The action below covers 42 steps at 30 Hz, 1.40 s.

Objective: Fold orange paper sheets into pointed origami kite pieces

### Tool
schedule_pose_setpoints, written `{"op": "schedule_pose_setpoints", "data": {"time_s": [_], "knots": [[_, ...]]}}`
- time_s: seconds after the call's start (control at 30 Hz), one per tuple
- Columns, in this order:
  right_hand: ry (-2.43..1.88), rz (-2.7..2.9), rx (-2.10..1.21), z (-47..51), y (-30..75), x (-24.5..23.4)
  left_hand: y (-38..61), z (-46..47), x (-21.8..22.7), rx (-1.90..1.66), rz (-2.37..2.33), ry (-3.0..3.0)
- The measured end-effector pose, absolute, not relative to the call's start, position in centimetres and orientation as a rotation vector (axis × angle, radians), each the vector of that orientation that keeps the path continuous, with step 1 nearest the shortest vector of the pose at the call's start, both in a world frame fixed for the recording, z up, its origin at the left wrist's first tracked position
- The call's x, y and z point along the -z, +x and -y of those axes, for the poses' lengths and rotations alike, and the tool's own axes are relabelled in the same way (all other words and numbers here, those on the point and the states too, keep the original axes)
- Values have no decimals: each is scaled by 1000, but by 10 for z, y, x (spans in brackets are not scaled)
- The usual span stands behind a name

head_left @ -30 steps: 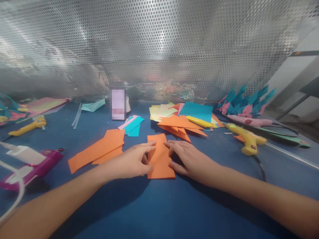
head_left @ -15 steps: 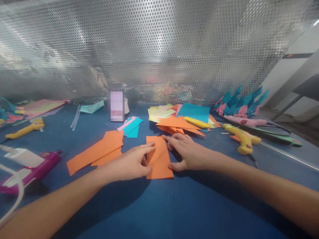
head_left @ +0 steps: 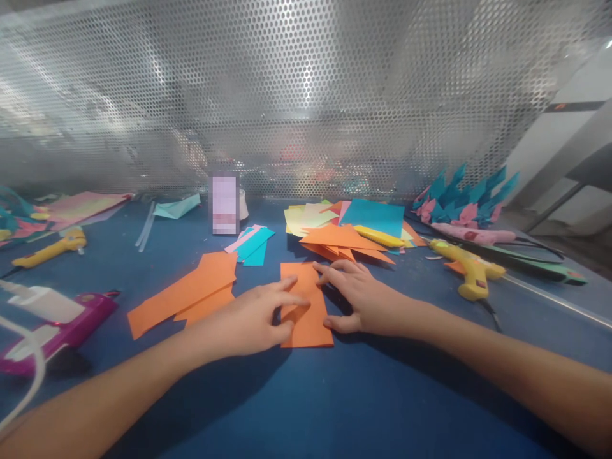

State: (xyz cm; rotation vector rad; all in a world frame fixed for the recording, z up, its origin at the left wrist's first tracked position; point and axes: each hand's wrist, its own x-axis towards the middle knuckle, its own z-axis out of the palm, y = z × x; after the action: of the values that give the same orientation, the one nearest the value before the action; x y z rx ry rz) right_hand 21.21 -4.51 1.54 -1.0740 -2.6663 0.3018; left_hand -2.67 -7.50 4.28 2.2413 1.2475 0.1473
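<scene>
An orange paper rectangle [head_left: 306,319] lies flat on the blue table [head_left: 335,395], straight in front of me. My left hand [head_left: 248,322] rests on its left edge, with the forefinger stretched across the sheet and the thumb pressed below it. My right hand [head_left: 366,296] lies flat on the sheet's right edge, fingers spread, thumb at its lower right corner. Neither hand lifts the paper off the table.
More orange pieces [head_left: 186,290] lie to the left. A heap of coloured paper [head_left: 354,229] sits behind. A yellow glue gun [head_left: 471,271] is at the right, a pink one [head_left: 62,325] with a white cable at the left, another yellow one [head_left: 50,247] far left. A perforated metal screen [head_left: 306,95] closes the back.
My left forefinger has slid rightward over the sheet's middle. My right hand shifted slightly on the right edge. The paper stays in place.
</scene>
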Motion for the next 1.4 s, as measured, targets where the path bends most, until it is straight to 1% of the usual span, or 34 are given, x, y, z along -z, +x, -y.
{"op": "schedule_pose_setpoints", "data": {"time_s": [0.23,0.63,0.77,0.9,1.03,1.2,1.4], "knots": [[-973,2672,-193,48,213,-20,-26,76,-42,-86,-1310,2406],[-815,2744,-232,53,208,-18,-25,73,-32,-98,-1390,2453],[-749,2758,-181,52,208,-16,-27,71,-31,-67,-1395,2525],[-725,2756,-136,52,207,-16,-29,67,-32,-49,-1334,2647],[-709,2767,-134,52,208,-16,-32,60,-32,-125,-1233,2735],[-728,2779,-131,53,209,-15,-38,52,-28,-133,-1120,2685],[-732,2762,-154,52,208,-15,-41,53,-28,-97,-1130,2668]]}}
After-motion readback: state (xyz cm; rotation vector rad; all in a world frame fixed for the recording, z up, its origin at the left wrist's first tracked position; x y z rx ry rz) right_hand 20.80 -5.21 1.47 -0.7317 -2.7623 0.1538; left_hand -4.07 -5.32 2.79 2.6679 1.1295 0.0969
